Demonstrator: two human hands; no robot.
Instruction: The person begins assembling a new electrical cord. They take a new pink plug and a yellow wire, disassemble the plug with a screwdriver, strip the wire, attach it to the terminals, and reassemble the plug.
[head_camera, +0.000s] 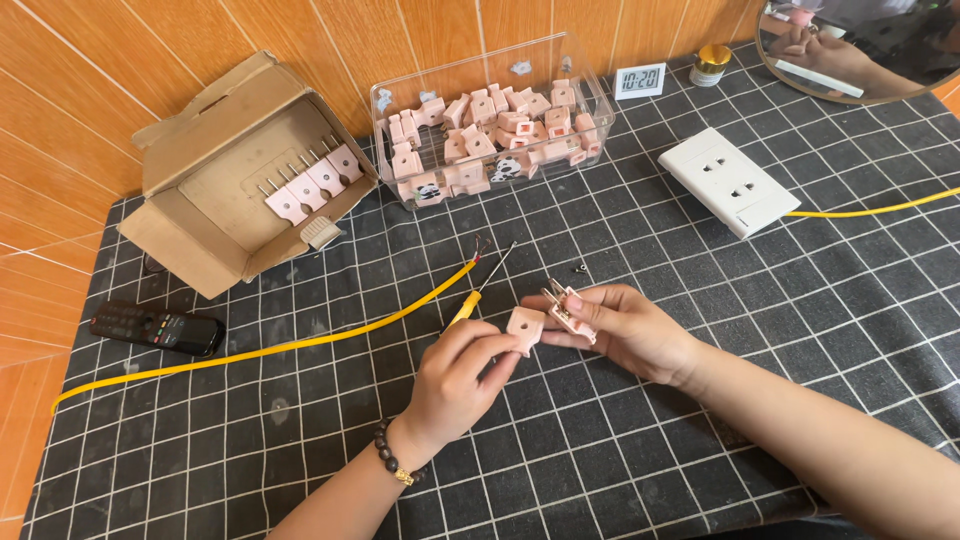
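Observation:
My left hand (462, 372) pinches a pink plug cover half (525, 328) between thumb and fingers. My right hand (628, 330) grips the other pink plug half (570, 308), its two metal prongs pointing up and to the left. The two halves sit close together but apart. Just behind my left hand lies a yellow-handled screwdriver (478, 294) with its tip toward the far side. A yellow cable (300, 343) with bare wire ends runs along the mat from the left to near the screwdriver.
A clear plastic box (490, 125) holds several pink plugs. An open cardboard box (250, 175) holds several more. A white wall socket (730, 180) with a yellow cord, a small digital clock (640, 80), a black remote (157, 328), a tiny screw (581, 268) and a round mirror (860, 50) lie around.

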